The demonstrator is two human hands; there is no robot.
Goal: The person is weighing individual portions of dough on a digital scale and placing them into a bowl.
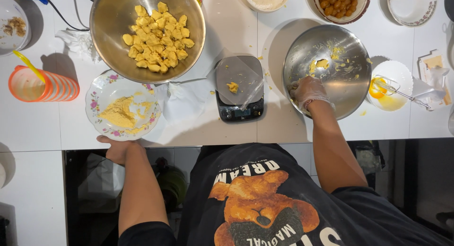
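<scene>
Your left hand [117,149] grips the near rim of the floral plate [101,92] on the desk [42,123]; your gloved right hand [307,91], fingers curled loosely, rests inside the near-empty steel bowl [350,80].

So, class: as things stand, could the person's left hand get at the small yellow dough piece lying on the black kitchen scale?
Probably yes. The left hand grips the flowered plate's near rim, and only bare white counter lies between it and the yellow dough piece on the black scale; it must first release the plate.
</scene>
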